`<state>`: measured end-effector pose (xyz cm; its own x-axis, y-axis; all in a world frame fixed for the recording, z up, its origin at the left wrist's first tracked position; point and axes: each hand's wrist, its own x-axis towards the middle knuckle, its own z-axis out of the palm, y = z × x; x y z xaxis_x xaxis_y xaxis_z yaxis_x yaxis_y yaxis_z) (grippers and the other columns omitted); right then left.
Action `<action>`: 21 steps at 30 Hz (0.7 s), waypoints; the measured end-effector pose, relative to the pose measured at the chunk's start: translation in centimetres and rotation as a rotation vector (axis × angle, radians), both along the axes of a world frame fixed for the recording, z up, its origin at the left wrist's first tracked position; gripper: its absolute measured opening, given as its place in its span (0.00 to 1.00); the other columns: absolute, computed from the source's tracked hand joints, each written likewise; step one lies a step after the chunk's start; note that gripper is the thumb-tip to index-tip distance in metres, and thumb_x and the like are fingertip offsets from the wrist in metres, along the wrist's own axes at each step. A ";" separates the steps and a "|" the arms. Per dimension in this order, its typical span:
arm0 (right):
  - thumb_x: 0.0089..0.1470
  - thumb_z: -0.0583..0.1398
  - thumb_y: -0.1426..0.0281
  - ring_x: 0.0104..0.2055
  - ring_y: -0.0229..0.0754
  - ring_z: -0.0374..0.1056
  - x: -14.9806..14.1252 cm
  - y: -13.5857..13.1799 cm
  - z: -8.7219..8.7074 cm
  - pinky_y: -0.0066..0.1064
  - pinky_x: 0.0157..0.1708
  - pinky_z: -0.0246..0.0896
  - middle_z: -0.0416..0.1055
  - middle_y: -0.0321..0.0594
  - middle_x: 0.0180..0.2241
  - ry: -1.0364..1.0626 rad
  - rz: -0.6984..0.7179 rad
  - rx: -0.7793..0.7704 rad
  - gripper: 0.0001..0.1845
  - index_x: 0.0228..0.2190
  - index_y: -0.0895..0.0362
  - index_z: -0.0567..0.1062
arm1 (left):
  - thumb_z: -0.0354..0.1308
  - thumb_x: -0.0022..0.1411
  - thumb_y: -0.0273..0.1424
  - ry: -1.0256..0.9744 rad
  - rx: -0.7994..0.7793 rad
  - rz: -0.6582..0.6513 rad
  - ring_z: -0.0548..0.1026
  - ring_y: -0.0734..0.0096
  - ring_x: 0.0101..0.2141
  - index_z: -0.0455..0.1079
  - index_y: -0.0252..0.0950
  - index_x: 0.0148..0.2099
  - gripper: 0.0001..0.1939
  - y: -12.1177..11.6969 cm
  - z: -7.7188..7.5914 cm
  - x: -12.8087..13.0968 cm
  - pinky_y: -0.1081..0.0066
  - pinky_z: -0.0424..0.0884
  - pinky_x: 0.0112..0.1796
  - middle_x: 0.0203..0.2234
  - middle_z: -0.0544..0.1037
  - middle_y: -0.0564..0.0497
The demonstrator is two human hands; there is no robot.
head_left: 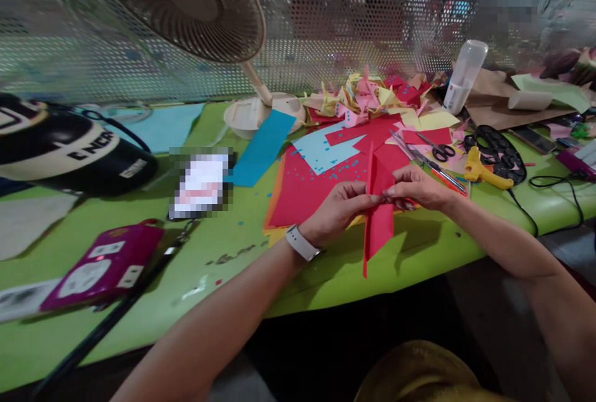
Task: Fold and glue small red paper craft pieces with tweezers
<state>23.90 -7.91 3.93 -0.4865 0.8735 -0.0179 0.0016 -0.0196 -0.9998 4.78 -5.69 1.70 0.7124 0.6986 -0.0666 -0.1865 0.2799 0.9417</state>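
Observation:
A folded strip of red paper (382, 228) stands lengthwise between my hands, just above the table's front part. My left hand (342, 206) pinches its left edge near the middle, thumb and fingers pressed together. From the other side my right hand (414, 188) grips the same strip, its fingertips close to those of the left. Behind the hands lies a stack of red sheets (302, 197) with orange and yellow edges under it. On that stack rest a light blue sheet (321, 151) and many small blue paper bits.
Scissors (440, 151), a yellow glue gun (487, 169) and a black round tray (500, 147) lie right. A heap of folded paper pieces (367, 98), a clear bottle (465, 76) and a fan (261, 107) stand behind. A purple power strip (105, 265) and black tumbler (69, 147) are left.

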 end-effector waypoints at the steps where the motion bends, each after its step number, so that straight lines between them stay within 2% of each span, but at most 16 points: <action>1: 0.45 0.63 0.64 0.13 0.28 0.55 0.0 0.0 0.0 0.22 0.13 0.48 0.67 0.31 0.13 0.000 0.012 -0.009 0.12 0.21 0.60 0.72 | 0.72 0.47 0.39 0.006 0.003 -0.006 0.79 0.67 0.29 0.80 0.34 0.34 0.15 0.0 0.0 0.0 0.68 0.74 0.36 0.28 0.82 0.47; 10: 0.46 0.63 0.66 0.15 0.30 0.62 0.9 0.1 0.6 0.20 0.14 0.55 0.71 0.33 0.16 0.002 0.120 -0.034 0.09 0.24 0.61 0.75 | 0.71 0.47 0.37 0.055 0.021 -0.013 0.78 0.69 0.28 0.80 0.35 0.31 0.11 0.0 0.2 0.0 0.70 0.72 0.34 0.27 0.82 0.49; 14: 0.46 0.63 0.66 0.16 0.30 0.63 1.2 0.2 0.5 0.20 0.14 0.55 0.73 0.35 0.18 -0.005 0.103 -0.035 0.10 0.25 0.62 0.77 | 0.70 0.47 0.37 0.058 0.020 -0.006 0.77 0.70 0.26 0.79 0.34 0.30 0.11 0.1 0.2 0.0 0.71 0.71 0.32 0.26 0.81 0.49; 21: 0.48 0.64 0.64 0.14 0.29 0.59 1.3 0.3 0.5 0.21 0.13 0.52 0.71 0.34 0.16 -0.032 0.048 -0.034 0.12 0.23 0.62 0.76 | 0.70 0.47 0.34 0.063 0.065 0.029 0.75 0.73 0.25 0.79 0.35 0.30 0.09 0.5 0.2 -0.1 0.72 0.71 0.32 0.24 0.80 0.51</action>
